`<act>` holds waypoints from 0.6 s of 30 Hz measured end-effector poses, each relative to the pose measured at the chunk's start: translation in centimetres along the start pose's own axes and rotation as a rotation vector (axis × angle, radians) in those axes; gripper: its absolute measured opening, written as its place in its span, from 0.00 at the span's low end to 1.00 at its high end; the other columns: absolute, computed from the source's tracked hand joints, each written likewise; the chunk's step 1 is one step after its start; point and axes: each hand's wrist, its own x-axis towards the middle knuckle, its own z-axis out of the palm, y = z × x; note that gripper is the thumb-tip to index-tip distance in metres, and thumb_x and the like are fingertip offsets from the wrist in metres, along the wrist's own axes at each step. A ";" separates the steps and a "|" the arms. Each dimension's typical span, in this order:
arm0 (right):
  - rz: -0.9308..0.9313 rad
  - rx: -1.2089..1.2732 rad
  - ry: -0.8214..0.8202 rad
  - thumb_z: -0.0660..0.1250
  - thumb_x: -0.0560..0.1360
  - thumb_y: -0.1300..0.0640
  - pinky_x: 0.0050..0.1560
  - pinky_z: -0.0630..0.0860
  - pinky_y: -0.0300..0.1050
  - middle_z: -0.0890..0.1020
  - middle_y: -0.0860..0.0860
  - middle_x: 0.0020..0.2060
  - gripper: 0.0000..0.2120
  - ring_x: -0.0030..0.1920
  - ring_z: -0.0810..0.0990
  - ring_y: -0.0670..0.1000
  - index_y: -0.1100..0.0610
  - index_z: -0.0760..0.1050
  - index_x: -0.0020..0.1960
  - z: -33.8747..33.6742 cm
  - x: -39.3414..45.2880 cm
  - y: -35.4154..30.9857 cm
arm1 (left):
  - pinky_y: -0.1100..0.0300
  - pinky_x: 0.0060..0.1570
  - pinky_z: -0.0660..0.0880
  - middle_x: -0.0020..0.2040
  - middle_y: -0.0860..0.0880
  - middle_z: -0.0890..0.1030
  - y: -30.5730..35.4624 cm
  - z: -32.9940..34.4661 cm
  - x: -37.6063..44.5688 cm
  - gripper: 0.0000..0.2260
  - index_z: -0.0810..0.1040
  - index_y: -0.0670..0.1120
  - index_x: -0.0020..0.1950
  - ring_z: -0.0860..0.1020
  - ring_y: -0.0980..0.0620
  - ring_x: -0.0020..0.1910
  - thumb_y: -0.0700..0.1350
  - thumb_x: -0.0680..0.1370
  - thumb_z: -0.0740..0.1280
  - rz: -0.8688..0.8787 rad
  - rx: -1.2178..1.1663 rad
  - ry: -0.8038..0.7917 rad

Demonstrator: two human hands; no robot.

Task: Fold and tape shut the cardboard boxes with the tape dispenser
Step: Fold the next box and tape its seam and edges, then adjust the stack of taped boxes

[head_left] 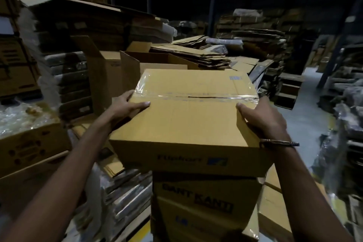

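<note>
A closed brown cardboard box (pixel 188 116) sits in front of me, its top flaps sealed by a strip of clear tape (pixel 196 96) along the middle seam. My left hand (pixel 127 105) grips its left edge, thumb on top and fingers down the side. My right hand (pixel 263 118) grips the right edge the same way; a bangle circles that wrist. The box rests over a printed carton (pixel 206 198) below it. No tape dispenser shows.
Open, unsealed boxes (pixel 137 65) stand just behind. Stacks of flattened cardboard (pixel 196 55) lie beyond them. Wrapped bundles and cartons (pixel 29 143) crowd the left. A bare floor aisle (pixel 306 116) runs along the right, flanked by shelving.
</note>
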 end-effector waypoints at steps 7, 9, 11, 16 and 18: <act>0.099 -0.048 -0.136 0.67 0.75 0.32 0.58 0.78 0.58 0.79 0.59 0.62 0.34 0.60 0.78 0.63 0.59 0.73 0.67 0.4 4.7 4.3 | 0.57 0.55 0.73 0.75 0.45 0.72 3.1 7.4 5.6 0.59 0.65 0.47 0.82 0.75 0.50 0.62 0.74 0.58 0.77 -0.014 0.186 -0.239; 0.110 -0.080 -0.195 0.68 0.74 0.31 0.58 0.78 0.59 0.80 0.59 0.60 0.32 0.58 0.78 0.62 0.57 0.77 0.62 0.6 5.5 5.0 | 0.51 0.65 0.72 0.79 0.43 0.69 3.4 8.5 7.0 0.57 0.63 0.45 0.83 0.73 0.45 0.69 0.73 0.61 0.74 -0.055 0.268 -0.302; 0.109 -0.115 -0.216 0.67 0.73 0.29 0.61 0.76 0.60 0.80 0.59 0.60 0.32 0.59 0.78 0.62 0.57 0.77 0.58 1.0 6.0 4.8 | 0.52 0.65 0.69 0.81 0.42 0.66 3.7 9.3 8.0 0.50 0.61 0.43 0.83 0.70 0.42 0.74 0.68 0.70 0.74 -0.077 0.317 -0.323; -0.090 -0.175 -0.148 0.64 0.76 0.31 0.70 0.62 0.65 0.79 0.57 0.64 0.28 0.69 0.70 0.62 0.53 0.77 0.63 2.0 3.3 1.4 | 0.48 0.66 0.75 0.76 0.43 0.74 3.4 9.1 8.4 0.38 0.71 0.46 0.79 0.75 0.42 0.71 0.69 0.77 0.68 -0.035 0.555 -0.133; -0.203 -0.144 -0.139 0.64 0.78 0.32 0.76 0.56 0.70 0.77 0.55 0.69 0.29 0.76 0.64 0.61 0.51 0.74 0.70 3.1 0.9 -0.8 | 0.49 0.56 0.80 0.68 0.46 0.81 2.9 8.2 7.6 0.32 0.79 0.49 0.72 0.81 0.47 0.60 0.70 0.77 0.68 0.008 0.612 -0.023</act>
